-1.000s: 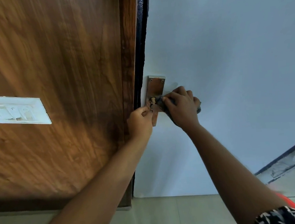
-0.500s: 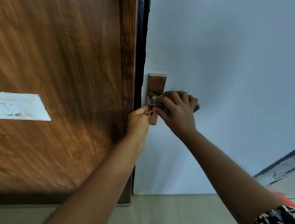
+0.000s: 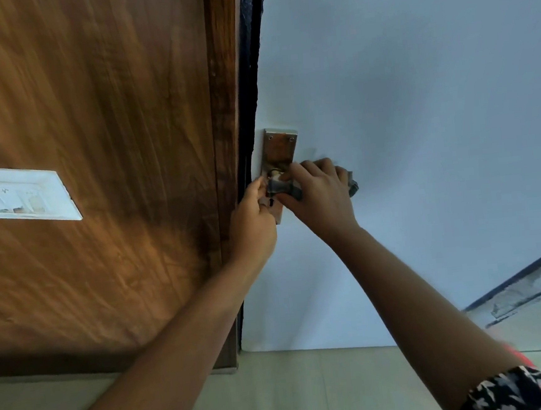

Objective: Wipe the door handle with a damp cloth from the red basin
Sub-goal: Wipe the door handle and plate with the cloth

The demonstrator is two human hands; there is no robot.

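Wiping continued: the grey cloth (image 3: 285, 188), gripped in the right hand (image 3: 319, 197), had been drawn leftward along the door handle (image 3: 273, 175) toward the brass backplate (image 3: 278, 148), where the left hand (image 3: 252, 221) pinched it.

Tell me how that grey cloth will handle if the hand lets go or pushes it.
The cloth looks floppy: it bunches under the right hand and wraps the handle. Released, it would likely sag or drop. Pushed, it should crumple rather than slide stiffly.
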